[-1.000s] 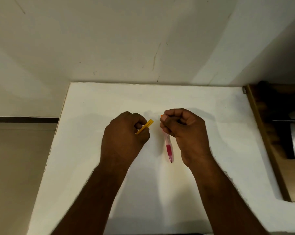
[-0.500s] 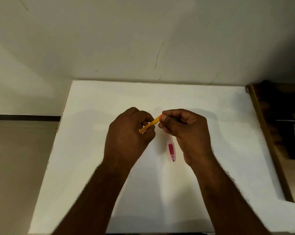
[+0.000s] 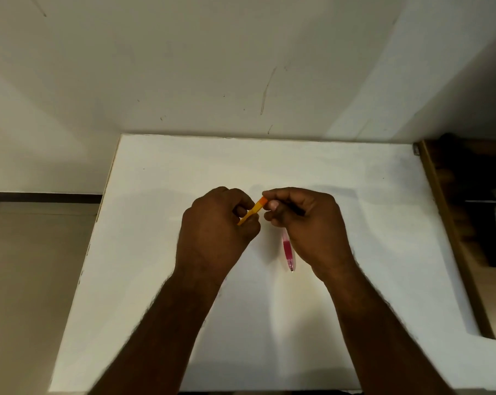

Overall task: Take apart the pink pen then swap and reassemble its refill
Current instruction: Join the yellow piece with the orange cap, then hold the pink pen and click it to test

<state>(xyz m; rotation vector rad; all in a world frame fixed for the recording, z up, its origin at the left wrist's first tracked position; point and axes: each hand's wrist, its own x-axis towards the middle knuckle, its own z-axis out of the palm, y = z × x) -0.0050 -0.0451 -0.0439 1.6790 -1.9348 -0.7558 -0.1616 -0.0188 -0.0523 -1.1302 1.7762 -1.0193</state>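
Two hands, both busy, meeting over the middle of the white table [image 3: 161, 252]. The left hand [image 3: 215, 235] is curled tight around a yellow pen piece [image 3: 248, 215], which sticks out up and to the right from between the thumb and fingers. Its orange tip [image 3: 261, 200] is right up against the fingertips of the right hand [image 3: 306, 226]. The right hand is also closed, pinching that orange end or something small next to it; I honestly can't tell which, since the fingers hide the contact.

The pink pen [image 3: 288, 250] pokes out below the right hand, pointing tip-down toward the person. You can see the clear barrel with a pink section inside and the small tip at the bottom. Whether it's lying on the table or tucked in the palm I can't say for sure, but its upper part vanishes under the hand.

As for progress, my read is we're somewhere in the middle. The yellow part looks like a separate pen or a section of one, so maybe it's the donor for the swapped refill, or a piece being pulled apart or pushed together. No bare refill is visible anywhere, and no loose spring or cap on the table. So I'd guess the swap itself and closing up the pink pen are both still left to do.
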